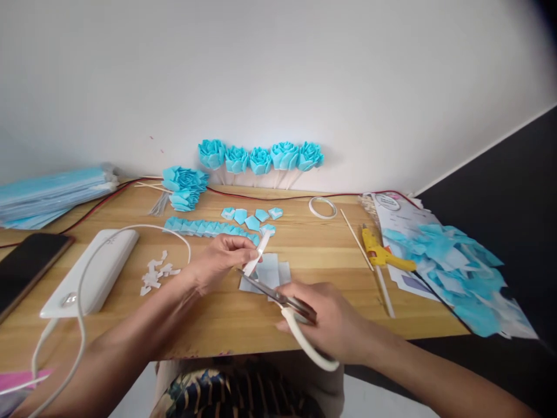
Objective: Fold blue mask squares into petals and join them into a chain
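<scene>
My left hand (228,255) pinches a narrow white strip (263,246) that slants up and to the right. In my right hand (333,316) is a pair of scissors (300,337) with white handles, its blades reaching the strip's lower end. Below the blades lie pale blue paper squares (270,267) on the table. Just beyond my left hand runs a row of folded blue petals (204,227). Several separate blue petals (252,223) lie farther back. Small white cut pieces (155,274) are scattered left of my left forearm.
Blue paper roses (260,160) on sticks lean against the wall, with more roses (183,186) lying left. A tape roll (322,208), yellow glue gun (383,252) and blue scraps (456,273) are to the right. A white power bank (93,273) with cable and a phone (28,264) lie left.
</scene>
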### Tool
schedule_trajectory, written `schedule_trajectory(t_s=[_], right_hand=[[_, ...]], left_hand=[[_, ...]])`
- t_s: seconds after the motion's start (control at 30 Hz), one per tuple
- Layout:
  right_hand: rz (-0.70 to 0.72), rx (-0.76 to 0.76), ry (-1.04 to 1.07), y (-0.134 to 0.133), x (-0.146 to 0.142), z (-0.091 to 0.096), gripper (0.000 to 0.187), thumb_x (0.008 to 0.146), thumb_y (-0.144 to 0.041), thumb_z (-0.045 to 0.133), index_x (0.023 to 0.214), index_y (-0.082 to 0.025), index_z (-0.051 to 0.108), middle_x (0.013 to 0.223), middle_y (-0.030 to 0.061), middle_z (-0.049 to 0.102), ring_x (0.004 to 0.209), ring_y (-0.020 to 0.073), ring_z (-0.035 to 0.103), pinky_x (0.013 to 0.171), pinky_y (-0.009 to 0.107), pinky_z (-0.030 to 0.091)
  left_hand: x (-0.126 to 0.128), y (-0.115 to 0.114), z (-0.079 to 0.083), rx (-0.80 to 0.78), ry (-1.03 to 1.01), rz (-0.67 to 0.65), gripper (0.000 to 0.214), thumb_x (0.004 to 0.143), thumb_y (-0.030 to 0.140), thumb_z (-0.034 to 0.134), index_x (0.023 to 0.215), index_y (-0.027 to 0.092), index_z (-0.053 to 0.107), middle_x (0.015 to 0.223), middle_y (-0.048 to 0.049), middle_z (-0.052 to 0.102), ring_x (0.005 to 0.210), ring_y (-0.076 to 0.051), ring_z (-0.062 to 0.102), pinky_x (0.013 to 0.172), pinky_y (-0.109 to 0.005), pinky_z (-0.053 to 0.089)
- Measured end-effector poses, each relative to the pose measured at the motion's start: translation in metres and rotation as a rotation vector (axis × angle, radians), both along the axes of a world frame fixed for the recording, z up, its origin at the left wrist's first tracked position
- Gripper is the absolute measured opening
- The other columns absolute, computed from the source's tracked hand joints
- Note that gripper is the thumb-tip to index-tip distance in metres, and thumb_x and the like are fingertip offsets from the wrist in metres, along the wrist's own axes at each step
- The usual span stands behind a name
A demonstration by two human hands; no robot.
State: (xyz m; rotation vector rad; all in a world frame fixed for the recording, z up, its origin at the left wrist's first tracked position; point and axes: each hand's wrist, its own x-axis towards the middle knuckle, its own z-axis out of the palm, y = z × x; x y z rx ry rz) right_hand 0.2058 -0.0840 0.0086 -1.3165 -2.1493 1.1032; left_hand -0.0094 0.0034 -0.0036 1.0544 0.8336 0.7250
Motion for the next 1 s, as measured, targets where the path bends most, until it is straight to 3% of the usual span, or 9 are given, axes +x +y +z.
schedule_trajectory(t_s=[0.07,0.17,0.33,0.47,0.57,0.7,0.8,0.9,1.0], right_hand=[[0.029,0.252,-0.109,-0.003,0.001,-0.002,0.028,0.085,-0.037,0.063,0.106,-0.018,0.063,0.065,-0.0007,0.06,0.055,0.0106,0.047,0.054,0.023,0.036],[0.057,0.444,-0.2,-0.004,0.004,-0.007,0.029,0.09,-0.037,0.055,0.111,-0.018,0.061,0.075,0.0063,0.069,0.063,0.015,0.057,0.059,0.026,0.041],[0.107,0.548,-0.297,-0.002,0.005,-0.01,0.029,0.092,-0.037,0.05,0.11,-0.016,0.061,0.074,0.0084,0.07,0.063,0.0174,0.061,0.057,0.027,0.041],[0.128,0.53,-0.327,0.001,0.005,-0.008,0.025,0.092,-0.035,0.051,0.105,-0.017,0.063,0.069,0.007,0.067,0.058,0.0159,0.056,0.053,0.026,0.036],[0.097,0.368,-0.272,0.004,0.006,-0.001,0.02,0.089,-0.034,0.056,0.1,-0.019,0.063,0.071,0.004,0.065,0.059,0.0136,0.053,0.055,0.024,0.035],[0.101,-0.111,-0.048,0.013,0.006,0.013,0.032,0.075,-0.041,0.073,0.096,-0.021,0.058,0.063,-0.0064,0.053,0.053,0.0083,0.043,0.051,0.02,0.031],[0.156,-0.38,0.115,0.019,0.005,0.017,0.031,0.08,-0.039,0.068,0.101,-0.021,0.053,0.068,-0.0056,0.056,0.056,0.0083,0.047,0.054,0.019,0.034],[0.149,-0.562,0.186,0.02,0.005,0.018,0.024,0.087,-0.035,0.06,0.104,-0.021,0.052,0.075,-0.0029,0.057,0.061,0.0088,0.051,0.058,0.02,0.039],[0.154,-0.655,0.257,0.018,0.004,0.021,0.026,0.089,-0.036,0.058,0.109,-0.021,0.052,0.077,-0.0033,0.053,0.06,0.0066,0.046,0.056,0.019,0.038]], left_hand=[[0.002,-0.001,-0.001,0.001,0.0,0.002,0.021,0.061,0.032,0.078,0.056,0.014,0.069,0.05,-0.0003,0.061,0.047,-0.01,0.048,0.05,-0.024,0.033],[0.004,-0.001,-0.002,-0.008,-0.014,0.006,0.022,0.059,0.032,0.08,0.057,0.014,0.069,0.05,-0.0001,0.061,0.047,-0.01,0.048,0.05,-0.024,0.034],[0.003,-0.001,-0.004,-0.003,-0.008,0.034,0.024,0.057,0.034,0.083,0.06,0.013,0.07,0.052,-0.0004,0.063,0.049,-0.011,0.05,0.052,-0.024,0.036],[0.002,-0.001,-0.008,0.006,-0.016,0.043,0.027,0.059,0.036,0.082,0.06,0.013,0.069,0.052,-0.0001,0.062,0.048,-0.01,0.048,0.052,-0.024,0.036],[0.001,-0.001,-0.006,0.031,-0.023,0.035,0.028,0.06,0.038,0.081,0.062,0.013,0.069,0.055,-0.0005,0.062,0.05,-0.011,0.05,0.053,-0.025,0.037],[-0.002,-0.002,0.004,0.024,-0.087,-0.032,0.03,0.063,0.04,0.08,0.06,0.013,0.068,0.056,-0.0008,0.062,0.052,-0.011,0.05,0.056,-0.026,0.038],[-0.004,-0.002,0.009,0.011,-0.129,-0.058,0.031,0.064,0.041,0.079,0.058,0.013,0.067,0.055,-0.0009,0.061,0.052,-0.011,0.05,0.056,-0.025,0.037],[-0.006,-0.002,0.008,-0.003,-0.132,-0.051,0.031,0.063,0.041,0.081,0.061,0.012,0.068,0.055,-0.001,0.062,0.052,-0.011,0.05,0.055,-0.025,0.036],[-0.007,-0.001,0.006,-0.021,-0.134,-0.041,0.032,0.061,0.042,0.082,0.062,0.012,0.069,0.056,-0.0013,0.062,0.053,-0.011,0.05,0.056,-0.025,0.035]])
